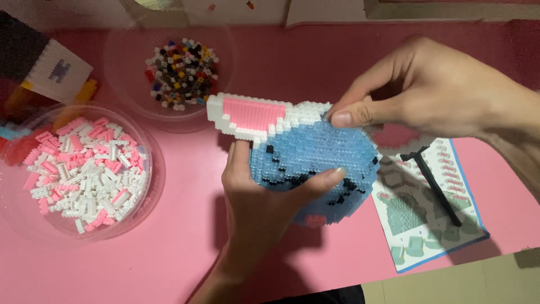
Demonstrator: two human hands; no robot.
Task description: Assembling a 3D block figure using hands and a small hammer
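Observation:
My left hand [256, 205] grips a rounded model of tiny building blocks [306, 152], light blue with black marks, a white upper band and a pink-and-white ear sticking out to the left. The thumb presses on its blue front, and the fingers sit behind it. My right hand [427, 90] comes in from the upper right and pinches the model's white top edge between thumb and forefinger. The model is held a little above the pink table [169, 247].
A clear round bowl [147, 147] of pink and white small blocks sits at the left. Another clear bowl [129, 73] with mixed coloured blocks stands behind it. A printed instruction sheet [427, 214] with a black tool [436, 188] on it lies at the right. Built block pieces [48, 70] are at far left.

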